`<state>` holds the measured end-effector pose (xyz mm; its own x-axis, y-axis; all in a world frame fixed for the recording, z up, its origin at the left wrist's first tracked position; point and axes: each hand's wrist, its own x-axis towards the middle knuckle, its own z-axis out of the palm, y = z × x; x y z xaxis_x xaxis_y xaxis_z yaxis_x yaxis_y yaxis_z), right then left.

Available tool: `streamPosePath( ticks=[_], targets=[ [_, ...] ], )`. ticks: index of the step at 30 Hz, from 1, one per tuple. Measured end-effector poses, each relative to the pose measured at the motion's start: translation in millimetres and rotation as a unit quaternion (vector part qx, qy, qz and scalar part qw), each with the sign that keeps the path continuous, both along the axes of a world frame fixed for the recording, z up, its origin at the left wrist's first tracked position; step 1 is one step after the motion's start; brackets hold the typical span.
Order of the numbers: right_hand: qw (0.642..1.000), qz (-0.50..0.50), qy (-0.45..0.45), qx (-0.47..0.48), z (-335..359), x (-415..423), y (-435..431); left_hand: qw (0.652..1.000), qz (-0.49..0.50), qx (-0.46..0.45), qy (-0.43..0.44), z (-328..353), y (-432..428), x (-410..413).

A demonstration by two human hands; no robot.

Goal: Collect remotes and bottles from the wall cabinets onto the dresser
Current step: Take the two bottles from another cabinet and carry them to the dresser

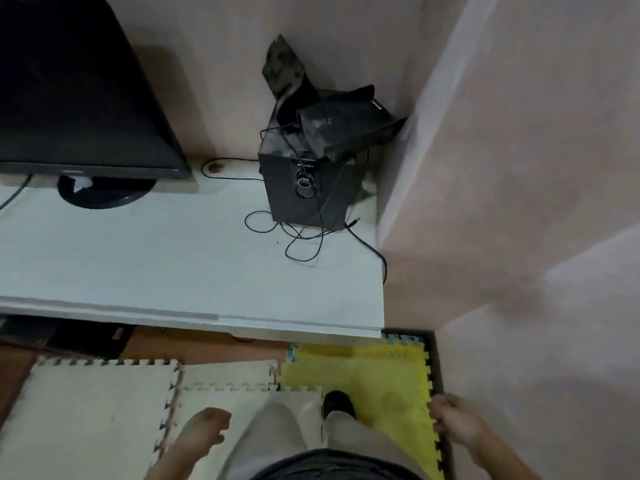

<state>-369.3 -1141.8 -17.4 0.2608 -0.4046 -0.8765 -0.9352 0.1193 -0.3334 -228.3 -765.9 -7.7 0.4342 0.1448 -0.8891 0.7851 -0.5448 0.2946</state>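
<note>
We see a pinkish wall (pixel 519 168) filling the space ahead of and above the right hand, turning a corner further off. Ahead of both hands, well apart from them, lies the white surface (pixel 156 265) of the dresser, with its front edge nearest us. Below the hands the floor carries pale foam mats (pixel 90 410) under the left hand and a yellow mat (pixel 374 375) between the hands and toward the right one. Far ahead of the left hand a dark monitor (pixel 69 98) stands on its round foot at the back of the surface. Ahead, between the two hands' lines, a black speaker (pixel 304 192) sits in the corner, and smaller dusty speaker boxes (pixel 332 133) are piled askew on top of it. Thin black cables (pixel 298 244) loop on the surface in front of the speaker, and one trails over the right end. The left hand (pixel 202 431) and right hand (pixel 453 422) hang well apart at either side of our legs, fingers loosely curled with nothing in them. Between them a dark shoe (pixel 337 403) rests on the yellow mat.
</note>
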Motion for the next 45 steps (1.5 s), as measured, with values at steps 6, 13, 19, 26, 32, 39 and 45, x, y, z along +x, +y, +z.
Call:
streamPosePath(
  ticks=[6, 13, 19, 26, 32, 39, 45],
  targets=[
    [0.998, 0.052, -0.023, 0.002, 10, 31, -24, 0.998, 0.034, -0.027, -0.036, 18, -29, -25],
    [0.984, 0.139, -0.096, 0.052, 66, 76, 4, 0.990, -0.008, -0.048, -0.133, 57, -42, 9],
    [0.875, 0.263, -0.405, -0.042, 232, 160, 12, 0.885, -0.078, -0.135, -0.438, 202, -86, 92],
    [0.597, 0.345, -0.676, -0.258, 438, 214, 40, 0.623, -0.133, -0.227, -0.736, 417, -104, 132],
    [0.387, 0.292, -0.781, -0.393, 557, 231, 64, 0.453, -0.107, -0.226, -0.856, 540, -116, 151],
    [0.255, 0.227, -0.768, -0.542, 677, 252, 84, 0.350, -0.056, -0.173, -0.919, 650, -124, 179],
    [0.236, 0.196, -0.711, -0.632, 766, 282, 99, 0.329, -0.090, -0.080, -0.936, 731, -128, 208]
  ],
)
